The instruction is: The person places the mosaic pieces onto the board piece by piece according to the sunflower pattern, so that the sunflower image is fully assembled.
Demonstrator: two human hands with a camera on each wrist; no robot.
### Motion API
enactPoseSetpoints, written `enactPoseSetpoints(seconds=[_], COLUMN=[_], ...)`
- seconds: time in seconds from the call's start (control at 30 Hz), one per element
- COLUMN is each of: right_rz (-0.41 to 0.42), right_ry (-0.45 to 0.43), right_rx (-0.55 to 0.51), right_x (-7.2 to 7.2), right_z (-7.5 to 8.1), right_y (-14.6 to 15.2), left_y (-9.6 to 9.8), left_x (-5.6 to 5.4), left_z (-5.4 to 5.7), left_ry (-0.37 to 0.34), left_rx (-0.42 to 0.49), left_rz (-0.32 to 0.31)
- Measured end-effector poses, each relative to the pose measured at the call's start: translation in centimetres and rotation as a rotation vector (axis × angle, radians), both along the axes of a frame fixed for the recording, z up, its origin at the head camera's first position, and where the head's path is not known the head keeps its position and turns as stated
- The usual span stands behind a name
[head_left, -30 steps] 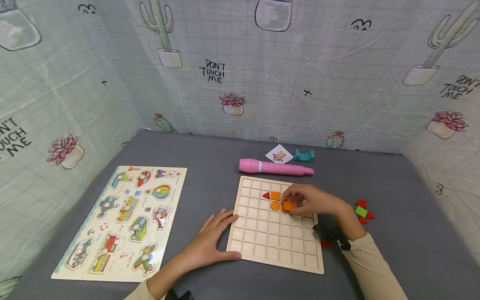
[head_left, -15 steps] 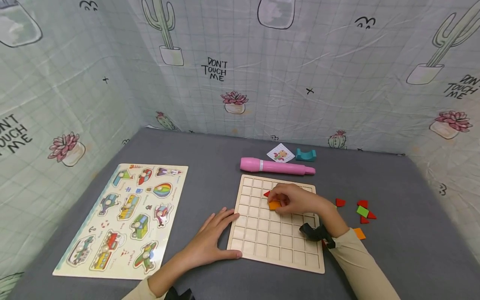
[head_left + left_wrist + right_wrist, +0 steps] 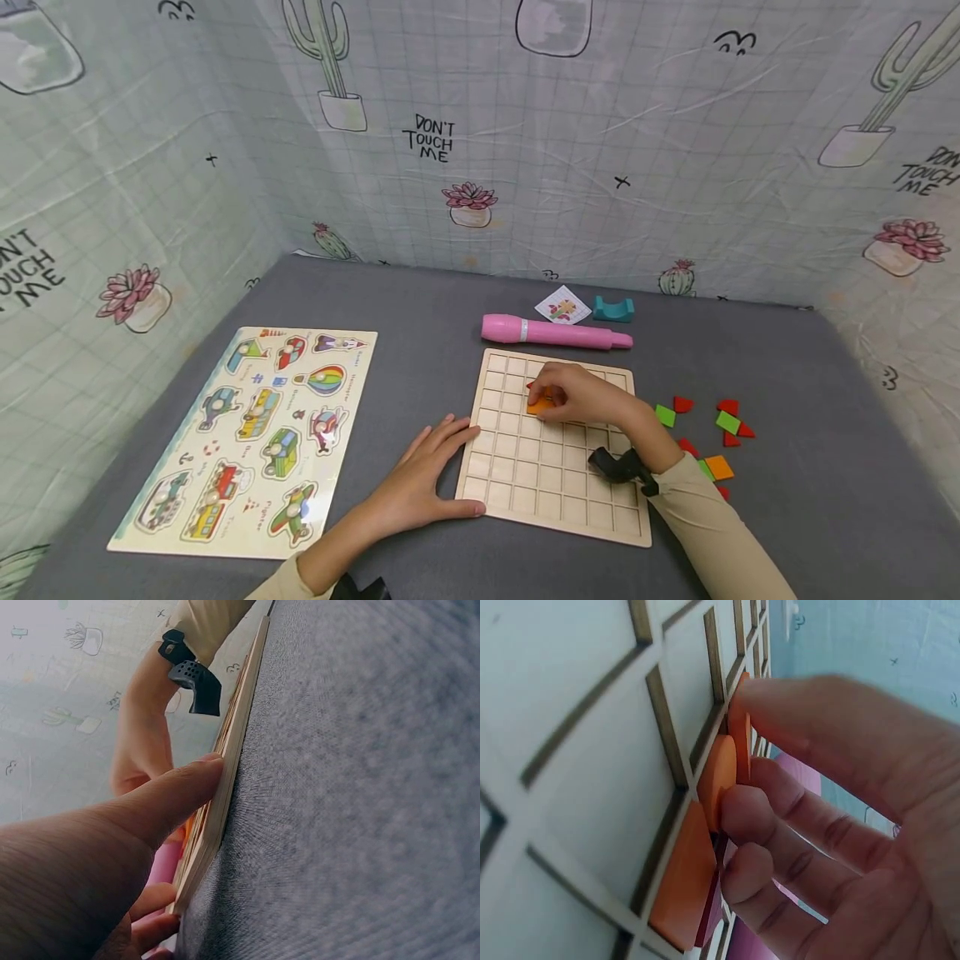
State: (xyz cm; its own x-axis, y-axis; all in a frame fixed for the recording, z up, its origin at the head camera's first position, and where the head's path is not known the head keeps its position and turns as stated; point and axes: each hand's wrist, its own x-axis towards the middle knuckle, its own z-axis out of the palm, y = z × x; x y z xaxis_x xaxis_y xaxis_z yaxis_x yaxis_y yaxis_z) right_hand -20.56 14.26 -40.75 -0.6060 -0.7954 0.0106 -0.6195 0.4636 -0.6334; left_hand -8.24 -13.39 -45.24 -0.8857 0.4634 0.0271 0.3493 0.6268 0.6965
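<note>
My right hand [image 3: 577, 393] is over the upper middle of the wooden grid board [image 3: 551, 508]. Thumb and fingers pinch a thin orange tile [image 3: 739, 705], tilted at the grid's surface. Beside it in the right wrist view, a round orange piece [image 3: 717, 780] and an orange square tile [image 3: 684, 879] sit on the grid, a red piece [image 3: 710, 919] behind. In the head view this hand covers most of them. My left hand [image 3: 420, 479] lies at the board's left side, fingers spread along the edge and thumb [image 3: 199, 776] on the near corner.
Right of the board lie several loose red, green and orange pieces, among them a green tile [image 3: 727, 422] and an orange tile [image 3: 718, 467]. Behind it are a pink pen-shaped thing [image 3: 558, 333], a pattern card [image 3: 562, 306] and a teal block [image 3: 613, 310]. A vehicle puzzle [image 3: 300, 437] lies left.
My right hand has moved left across the grid with the orange tile, uncovering loose pieces at the board's right. The left hand has stayed at the board's edge.
</note>
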Motion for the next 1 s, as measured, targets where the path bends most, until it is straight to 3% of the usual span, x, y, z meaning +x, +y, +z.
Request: enactPoseSetpoints(seconds=[0.63,0.87,1.0], right_rz=[-0.043,-0.013,-0.035], right_ry=[-0.025,-0.024,-0.038], right_rx=[-0.007,-0.012,-0.015], right_x=[0.2,0.0,0.1], right_z=[-0.5,0.3,0.4], right_y=[0.2,0.4,1.3], left_y=[0.1,0.1,0.1], left_x=[0.0,0.1,0.1], left_z=[0.2,0.2,0.3], left_ry=[-0.007,-0.011,-0.001], left_rx=[0.006,0.010,0.010], left_rz=[-0.004,0.006,0.003])
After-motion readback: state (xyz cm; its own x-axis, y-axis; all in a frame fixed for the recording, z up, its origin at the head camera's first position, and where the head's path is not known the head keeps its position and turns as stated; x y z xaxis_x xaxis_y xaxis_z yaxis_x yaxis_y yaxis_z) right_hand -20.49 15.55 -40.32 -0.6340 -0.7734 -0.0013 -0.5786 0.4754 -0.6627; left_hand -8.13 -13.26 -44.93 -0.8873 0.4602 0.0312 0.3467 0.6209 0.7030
